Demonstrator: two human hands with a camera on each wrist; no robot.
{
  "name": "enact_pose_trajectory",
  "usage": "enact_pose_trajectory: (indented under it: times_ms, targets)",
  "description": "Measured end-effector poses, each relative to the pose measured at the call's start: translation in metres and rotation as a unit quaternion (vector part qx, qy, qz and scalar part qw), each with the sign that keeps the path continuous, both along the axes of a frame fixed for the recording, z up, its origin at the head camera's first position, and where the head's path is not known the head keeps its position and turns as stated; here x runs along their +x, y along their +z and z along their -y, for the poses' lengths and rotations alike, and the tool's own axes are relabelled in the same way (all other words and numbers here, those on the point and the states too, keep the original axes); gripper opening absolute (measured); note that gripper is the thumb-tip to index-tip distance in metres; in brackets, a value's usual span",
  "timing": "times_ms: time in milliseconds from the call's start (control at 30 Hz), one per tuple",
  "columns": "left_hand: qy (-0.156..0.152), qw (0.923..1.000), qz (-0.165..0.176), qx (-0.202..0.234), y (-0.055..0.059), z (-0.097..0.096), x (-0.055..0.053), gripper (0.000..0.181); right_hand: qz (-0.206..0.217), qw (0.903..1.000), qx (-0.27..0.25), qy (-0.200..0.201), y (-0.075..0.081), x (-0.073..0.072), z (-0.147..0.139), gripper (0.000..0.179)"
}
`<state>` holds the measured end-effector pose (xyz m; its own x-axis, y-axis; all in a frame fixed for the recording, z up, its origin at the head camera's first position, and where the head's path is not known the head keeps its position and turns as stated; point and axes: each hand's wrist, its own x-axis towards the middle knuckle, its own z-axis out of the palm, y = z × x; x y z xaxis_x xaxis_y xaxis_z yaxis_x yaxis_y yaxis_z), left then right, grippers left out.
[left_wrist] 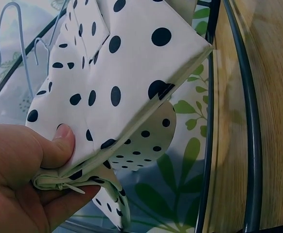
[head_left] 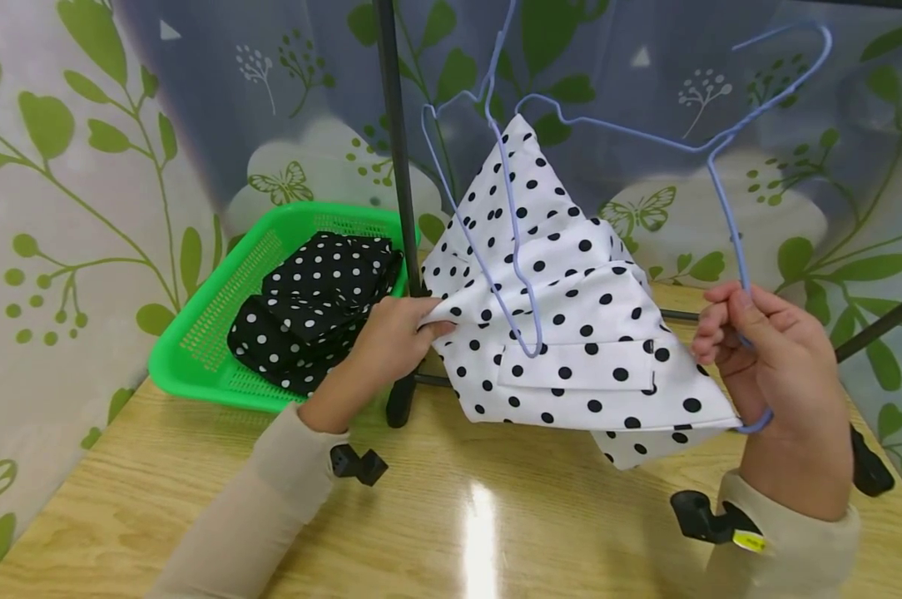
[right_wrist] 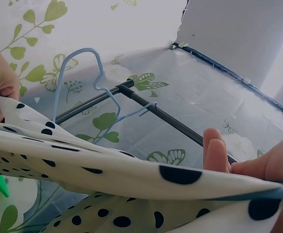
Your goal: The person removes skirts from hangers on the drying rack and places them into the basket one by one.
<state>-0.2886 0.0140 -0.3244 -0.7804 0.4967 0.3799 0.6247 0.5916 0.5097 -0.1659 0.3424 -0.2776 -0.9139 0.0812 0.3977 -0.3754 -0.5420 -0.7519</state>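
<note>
A white garment with black polka dots [head_left: 571, 308] is spread between my hands, a pocket-like flap on its front. My left hand [head_left: 391, 337] pinches its left edge; in the left wrist view the thumb lies on the folded cloth, a small zip pull [left_wrist: 75, 188] beside the fingers. On the right, a blue wire hanger [head_left: 731, 212] passes through my right hand [head_left: 784, 358], thumb and fingers around the wire. The hanger's lower end sits at the garment's right corner, and its far arm reaches the garment's top point. Cloth covers part of the hanger in the right wrist view.
Another blue hanger [head_left: 512, 216] hangs in front of the garment. A green basket [head_left: 168, 353] on the left holds black cloth with white dots [head_left: 324, 291]. The black rack's upright [head_left: 397, 150] stands between basket and garment, on a wooden table [head_left: 421, 516].
</note>
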Motion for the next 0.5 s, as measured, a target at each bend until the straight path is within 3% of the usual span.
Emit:
enact_pose_trajectory:
  times_ms: [133, 300, 500]
  targets:
    - [0.003, 0.9999, -0.011, -0.004, 0.002, 0.0009, 0.0004, 0.009, -0.008, 0.9997, -0.009, 0.021, -0.0018, -0.0019, -0.0021, 0.027]
    - [0.002, 0.9997, -0.022, -0.013, 0.0054, 0.0023, 0.0002, 0.01, -0.002, 0.9998, -0.011, 0.018, -0.0023, -0.0046, -0.0035, 0.027]
    - [0.005, 0.9998, -0.012, -0.015, 0.0093, 0.0043, -0.0001, 0.012, 0.014, 0.9995, -0.023, 0.013, -0.004, -0.0088, -0.0057, 0.027]
